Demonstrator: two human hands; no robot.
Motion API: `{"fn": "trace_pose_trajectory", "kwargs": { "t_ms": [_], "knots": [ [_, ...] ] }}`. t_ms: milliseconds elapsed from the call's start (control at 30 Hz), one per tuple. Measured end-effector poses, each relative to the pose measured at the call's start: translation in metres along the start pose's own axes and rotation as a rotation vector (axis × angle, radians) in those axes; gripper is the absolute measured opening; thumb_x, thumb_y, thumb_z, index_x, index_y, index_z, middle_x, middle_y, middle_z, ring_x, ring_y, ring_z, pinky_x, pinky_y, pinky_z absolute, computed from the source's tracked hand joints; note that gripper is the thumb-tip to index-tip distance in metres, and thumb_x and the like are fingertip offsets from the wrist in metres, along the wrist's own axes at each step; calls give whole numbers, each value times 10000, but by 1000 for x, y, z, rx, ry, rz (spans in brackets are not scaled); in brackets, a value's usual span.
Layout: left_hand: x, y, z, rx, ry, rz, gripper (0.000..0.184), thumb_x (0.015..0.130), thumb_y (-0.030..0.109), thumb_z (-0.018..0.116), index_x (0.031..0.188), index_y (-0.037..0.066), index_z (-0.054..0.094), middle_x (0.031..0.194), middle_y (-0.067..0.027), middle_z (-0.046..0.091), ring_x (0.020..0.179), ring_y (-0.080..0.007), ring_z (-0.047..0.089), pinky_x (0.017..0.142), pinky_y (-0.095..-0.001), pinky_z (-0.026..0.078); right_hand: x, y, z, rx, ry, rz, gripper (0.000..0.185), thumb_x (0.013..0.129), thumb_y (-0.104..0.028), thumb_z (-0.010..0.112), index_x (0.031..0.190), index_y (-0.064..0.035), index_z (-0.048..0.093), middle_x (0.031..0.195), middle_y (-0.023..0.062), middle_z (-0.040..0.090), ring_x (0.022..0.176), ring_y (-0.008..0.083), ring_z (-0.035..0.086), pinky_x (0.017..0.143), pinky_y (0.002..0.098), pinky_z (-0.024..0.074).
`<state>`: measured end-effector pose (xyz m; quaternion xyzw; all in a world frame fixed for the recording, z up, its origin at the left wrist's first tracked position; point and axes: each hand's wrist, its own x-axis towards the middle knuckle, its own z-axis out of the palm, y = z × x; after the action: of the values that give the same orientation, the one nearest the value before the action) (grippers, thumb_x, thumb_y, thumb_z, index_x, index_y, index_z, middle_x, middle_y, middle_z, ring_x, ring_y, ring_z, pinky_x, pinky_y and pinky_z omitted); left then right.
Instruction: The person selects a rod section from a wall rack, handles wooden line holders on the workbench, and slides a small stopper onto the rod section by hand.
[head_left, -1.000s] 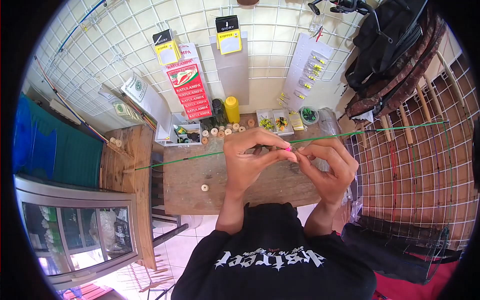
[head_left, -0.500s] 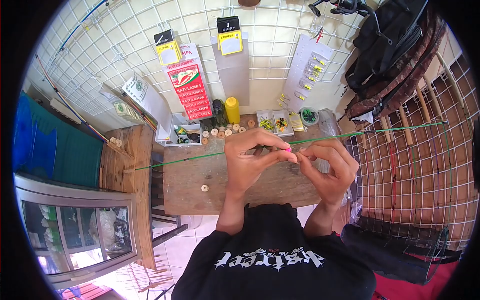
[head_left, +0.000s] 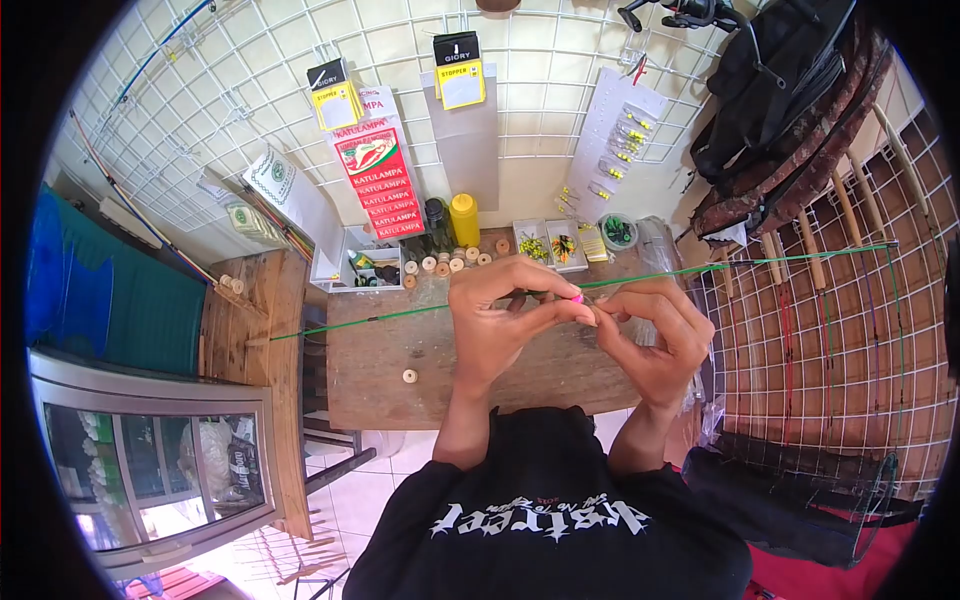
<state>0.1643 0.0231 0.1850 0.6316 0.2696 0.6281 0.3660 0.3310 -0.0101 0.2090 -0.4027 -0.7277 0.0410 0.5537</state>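
My left hand (head_left: 500, 315) is closed in a pinch on a small pink piece (head_left: 577, 299) above the wooden table (head_left: 390, 350). Close to its right, my right hand (head_left: 660, 325) has thumb and forefinger pressed together at a thin strand, which is too fine to make out clearly. A long thin green rod (head_left: 400, 314) runs across the view, passing by both hands; the fingers hide part of it. One wooden spool (head_left: 410, 376) lies alone on the table, left of my left hand.
Several wooden spools (head_left: 457, 265), a yellow bottle (head_left: 464, 220), a white box (head_left: 375, 270) and small trays (head_left: 566, 246) stand at the table's back. A glass-paned cabinet (head_left: 160, 460) is at left. Black bags (head_left: 760, 110) hang at upper right.
The fingers of my right hand have shifted very slightly at the strand. My left hand stays in nearly the same place, still pinching the pink piece.
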Motion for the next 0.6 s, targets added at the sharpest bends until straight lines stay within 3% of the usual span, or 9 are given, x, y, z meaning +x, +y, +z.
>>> {"fn": "trace_pose_trajectory", "kwargs": {
  "t_ms": [200, 300, 367, 600],
  "knots": [
    [0, -2, 1, -4, 1, -25, 199, 625, -19, 820, 755, 7, 671, 732, -79, 677, 643, -107, 601, 545, -209, 415, 1, -1, 1, -3, 1, 10, 197, 630, 51, 763, 793, -24, 683, 759, 69, 649, 636, 149, 627, 546, 248, 490],
    [1, -4, 2, -24, 36, 35, 196, 637, 67, 847, 766, 40, 702, 707, -33, 667, 585, -55, 550, 472, -192, 331, 1, 0, 1, -3, 3, 9, 195, 632, 49, 763, 795, -23, 684, 758, 70, 649, 636, 149, 628, 548, 249, 491],
    [0, -1, -1, 10, -1, -23, 204, 618, -21, 821, 754, 6, 672, 731, -82, 678, 650, -115, 611, 559, -217, 428, 1, -1, 1, -2, 5, 13, 194, 633, 48, 764, 796, -23, 684, 758, 70, 649, 637, 149, 628, 549, 249, 491],
    [1, -1, 0, 23, -3, -28, 203, 613, -22, 821, 750, 4, 673, 734, -86, 682, 657, -127, 619, 578, -225, 439, 2, -2, 0, 15, -19, 38, 194, 645, 50, 762, 812, -19, 690, 774, 74, 656, 647, 149, 632, 560, 250, 492]
  ]
}}
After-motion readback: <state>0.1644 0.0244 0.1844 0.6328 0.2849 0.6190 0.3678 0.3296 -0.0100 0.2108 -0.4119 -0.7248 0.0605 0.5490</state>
